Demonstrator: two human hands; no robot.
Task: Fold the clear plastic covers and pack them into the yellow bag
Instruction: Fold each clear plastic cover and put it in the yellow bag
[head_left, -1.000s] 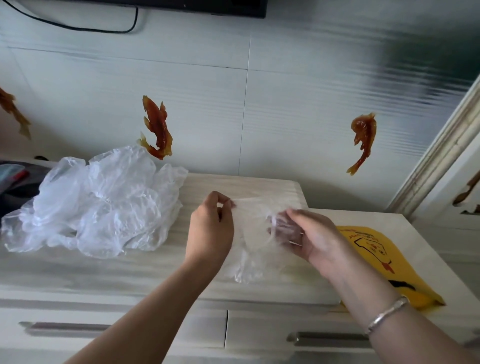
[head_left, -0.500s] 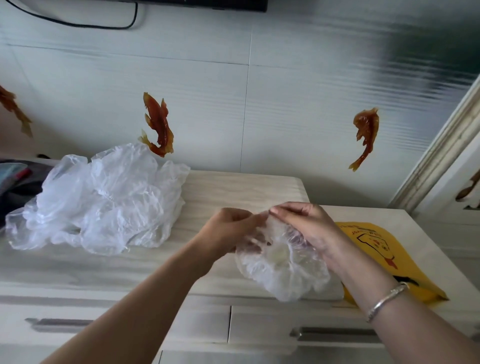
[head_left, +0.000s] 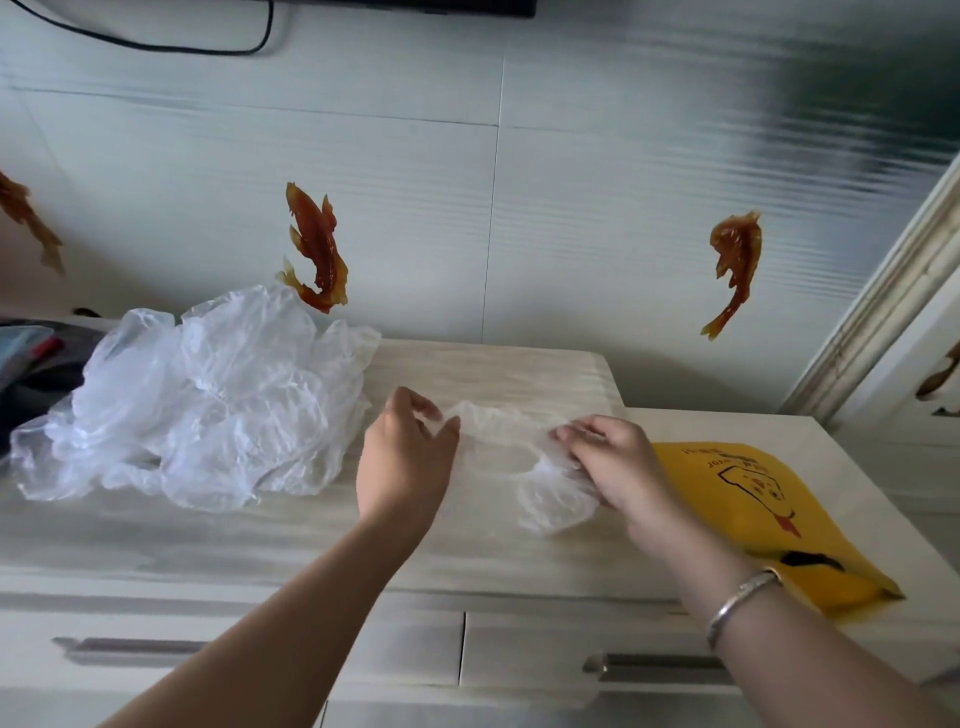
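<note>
At the centre of the frame, the left hand (head_left: 408, 460) and right hand (head_left: 615, 462) each pinch one end of a single clear plastic cover (head_left: 511, 457), stretched left to right just above the surface (head_left: 260, 535). The yellow bag (head_left: 769, 514) lies flat at lower right, just beside the right hand, so that hand is nearer for packing. The heap of unfolded covers (head_left: 197, 400) sits at left.

Both hands (head_left: 410, 462) have drawn apart, stretching the clear cover (head_left: 511, 447).
</note>
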